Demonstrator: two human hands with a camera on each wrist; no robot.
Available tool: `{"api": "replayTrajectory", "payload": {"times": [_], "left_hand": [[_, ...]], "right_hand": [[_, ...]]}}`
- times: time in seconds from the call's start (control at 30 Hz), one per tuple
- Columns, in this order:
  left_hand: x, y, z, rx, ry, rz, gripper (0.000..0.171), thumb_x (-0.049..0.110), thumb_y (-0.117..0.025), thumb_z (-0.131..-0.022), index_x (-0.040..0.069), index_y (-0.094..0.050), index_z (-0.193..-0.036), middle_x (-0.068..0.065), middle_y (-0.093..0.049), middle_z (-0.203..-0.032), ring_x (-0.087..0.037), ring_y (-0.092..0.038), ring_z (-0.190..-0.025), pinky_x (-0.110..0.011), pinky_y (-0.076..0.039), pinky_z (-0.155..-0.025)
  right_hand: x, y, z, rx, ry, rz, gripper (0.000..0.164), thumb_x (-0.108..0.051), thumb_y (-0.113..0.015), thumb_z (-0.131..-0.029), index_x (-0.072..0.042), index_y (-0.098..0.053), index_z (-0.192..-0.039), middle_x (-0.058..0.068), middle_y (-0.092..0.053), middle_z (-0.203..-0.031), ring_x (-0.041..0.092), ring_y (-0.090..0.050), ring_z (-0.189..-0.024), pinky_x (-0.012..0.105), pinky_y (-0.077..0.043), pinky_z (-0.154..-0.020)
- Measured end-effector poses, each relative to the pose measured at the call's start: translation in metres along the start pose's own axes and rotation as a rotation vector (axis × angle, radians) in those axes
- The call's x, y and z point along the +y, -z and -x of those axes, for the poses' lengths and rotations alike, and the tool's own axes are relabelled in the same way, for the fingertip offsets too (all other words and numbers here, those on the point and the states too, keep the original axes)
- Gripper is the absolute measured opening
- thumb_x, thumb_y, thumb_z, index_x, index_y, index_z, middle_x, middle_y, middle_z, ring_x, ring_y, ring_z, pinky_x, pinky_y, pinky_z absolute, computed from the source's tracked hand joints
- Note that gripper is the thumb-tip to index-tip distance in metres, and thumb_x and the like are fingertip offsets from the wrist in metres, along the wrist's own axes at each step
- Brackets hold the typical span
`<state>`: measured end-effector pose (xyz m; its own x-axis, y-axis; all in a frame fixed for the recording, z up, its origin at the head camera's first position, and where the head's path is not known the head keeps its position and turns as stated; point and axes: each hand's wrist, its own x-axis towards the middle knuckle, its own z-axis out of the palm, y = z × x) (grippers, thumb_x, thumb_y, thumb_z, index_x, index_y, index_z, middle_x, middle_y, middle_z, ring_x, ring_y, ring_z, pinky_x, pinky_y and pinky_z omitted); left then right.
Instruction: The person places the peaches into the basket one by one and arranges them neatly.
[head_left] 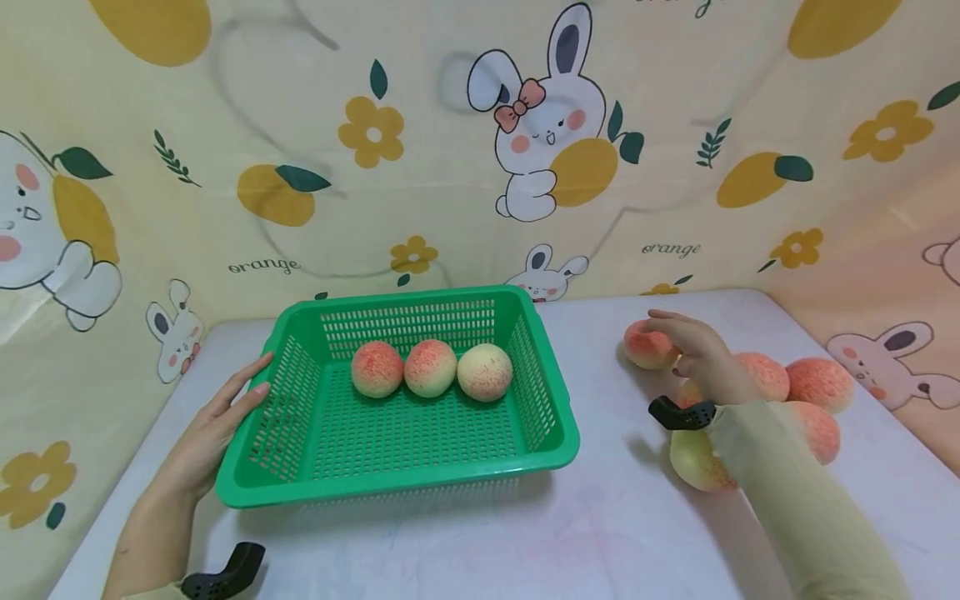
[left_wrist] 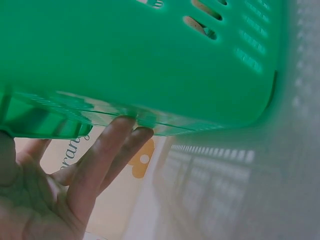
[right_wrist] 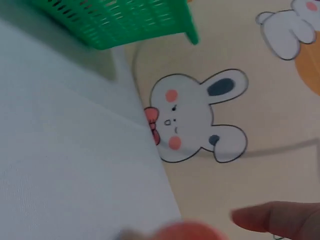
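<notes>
The green plastic basket [head_left: 390, 487] has a row of three peaches in it: a redder left peach [head_left: 377, 369], a middle peach [head_left: 431, 367] and a paler right peach [head_left: 484, 372]. On its left side my left hand [head_left: 208, 437] holds the rim, and in the left wrist view the fingers [left_wrist: 102, 162] reach along the outer wall. My right hand [head_left: 708, 354] is over the loose peaches at the right, its fingers stretched toward a red peach [head_left: 648, 347]. In the right wrist view one finger [right_wrist: 275, 217] extends beside a blurred red peach [right_wrist: 189, 232].
Several more peaches lie around and below my right forearm, among them a yellowish peach [head_left: 697, 461] and a red peach [head_left: 821, 384]. The white table [head_left: 450, 550] ends at a patterned cloth backdrop [head_left: 450, 225] with rabbits and oranges, which also rises at the right side.
</notes>
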<state>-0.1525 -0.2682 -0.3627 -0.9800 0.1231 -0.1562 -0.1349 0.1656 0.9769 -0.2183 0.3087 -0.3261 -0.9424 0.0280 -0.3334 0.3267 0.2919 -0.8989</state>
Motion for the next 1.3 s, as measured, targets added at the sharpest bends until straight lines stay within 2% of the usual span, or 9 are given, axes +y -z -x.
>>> {"api": "replayTrajectory", "payload": {"times": [0.13, 0.3, 0.4, 0.5, 0.6, 0.7, 0.83, 1.0, 1.3], "left_hand": [[-0.001, -0.001, -0.001, 0.004, 0.01, -0.01, 0.056, 0.044, -0.044, -0.1, 0.04, -0.021, -0.151, -0.018, -0.021, -0.145, -0.009, -0.066, -0.085, -0.034, -0.059, -0.069], [0.0, -0.001, -0.001, 0.006, 0.005, -0.027, 0.056, 0.045, -0.043, -0.101, 0.04, -0.019, -0.152, -0.021, -0.019, -0.148, -0.008, -0.066, -0.086, -0.035, -0.059, -0.07], [0.001, -0.001, 0.0, 0.006, -0.002, -0.04, 0.057, 0.046, -0.042, -0.101, 0.04, -0.019, -0.152, -0.022, -0.018, -0.149, -0.007, -0.066, -0.087, -0.035, -0.059, -0.071], [0.001, -0.002, 0.0, 0.006, -0.002, -0.042, 0.057, 0.046, -0.041, -0.101, 0.04, -0.018, -0.152, -0.023, -0.017, -0.149, -0.007, -0.065, -0.087, -0.034, -0.059, -0.071], [0.001, -0.002, 0.001, 0.006, -0.004, -0.042, 0.057, 0.046, -0.041, -0.101, 0.04, -0.018, -0.152, -0.023, -0.018, -0.149, -0.008, -0.065, -0.086, -0.034, -0.059, -0.07], [0.001, -0.002, 0.001, 0.007, -0.007, -0.046, 0.057, 0.046, -0.041, -0.101, 0.039, -0.018, -0.152, -0.023, -0.018, -0.149, -0.007, -0.065, -0.087, -0.034, -0.059, -0.071], [0.001, -0.002, 0.001, 0.007, -0.013, -0.049, 0.057, 0.047, -0.041, -0.101, 0.04, -0.018, -0.152, -0.024, -0.019, -0.149, -0.007, -0.065, -0.087, -0.035, -0.059, -0.071], [0.001, -0.002, 0.0, 0.006, -0.009, -0.036, 0.056, 0.046, -0.041, -0.101, 0.04, -0.018, -0.152, -0.024, -0.02, -0.148, -0.008, -0.066, -0.086, -0.036, -0.059, -0.071], [0.0, -0.002, 0.0, 0.005, -0.01, -0.017, 0.056, 0.045, -0.043, -0.101, 0.039, -0.02, -0.152, -0.022, -0.023, -0.146, -0.01, -0.067, -0.085, -0.036, -0.059, -0.07]], "right_hand": [[-0.003, -0.011, -0.01, -0.039, -0.07, -0.042, 0.063, -0.029, -0.054, -0.095, -0.012, -0.03, -0.15, 0.007, -0.013, -0.159, 0.029, -0.018, -0.138, 0.052, -0.029, -0.113], [-0.009, -0.02, -0.018, -0.042, -0.094, 0.01, 0.069, -0.019, -0.051, -0.093, -0.011, -0.018, -0.154, 0.014, -0.02, -0.152, 0.028, -0.028, -0.127, 0.051, -0.035, -0.11], [-0.01, -0.02, -0.021, -0.044, -0.11, 0.026, 0.069, -0.021, -0.052, -0.094, -0.012, -0.019, -0.154, 0.014, -0.024, -0.146, 0.025, -0.033, -0.118, 0.049, -0.037, -0.109], [-0.009, -0.021, -0.023, -0.07, -0.117, 0.025, 0.07, -0.027, -0.057, -0.095, -0.013, -0.02, -0.154, 0.015, -0.023, -0.148, 0.026, -0.036, -0.119, 0.048, -0.039, -0.108], [-0.01, -0.023, -0.022, -0.102, -0.09, 0.024, 0.074, -0.034, -0.06, -0.094, -0.016, -0.021, -0.154, 0.016, -0.018, -0.154, 0.03, -0.034, -0.127, 0.048, -0.041, -0.106], [-0.016, -0.027, -0.02, -0.114, -0.055, 0.011, 0.075, -0.035, -0.062, -0.093, -0.018, -0.02, -0.154, 0.015, -0.021, -0.152, 0.031, -0.036, -0.127, 0.049, -0.042, -0.104], [-0.03, -0.035, -0.018, -0.144, -0.032, -0.081, 0.073, -0.028, -0.062, -0.095, -0.017, -0.02, -0.154, 0.013, -0.025, -0.146, 0.031, -0.04, -0.122, 0.051, -0.041, -0.105], [-0.049, -0.048, -0.011, -0.167, -0.004, -0.194, 0.069, -0.021, -0.061, -0.095, -0.019, -0.023, -0.153, 0.009, -0.022, -0.146, 0.031, -0.034, -0.125, 0.052, -0.039, -0.106], [-0.072, -0.068, -0.003, -0.227, 0.077, -0.243, 0.065, -0.019, -0.058, -0.096, -0.02, -0.024, -0.152, 0.006, -0.025, -0.145, 0.033, -0.033, -0.128, 0.055, -0.036, -0.107]]}}
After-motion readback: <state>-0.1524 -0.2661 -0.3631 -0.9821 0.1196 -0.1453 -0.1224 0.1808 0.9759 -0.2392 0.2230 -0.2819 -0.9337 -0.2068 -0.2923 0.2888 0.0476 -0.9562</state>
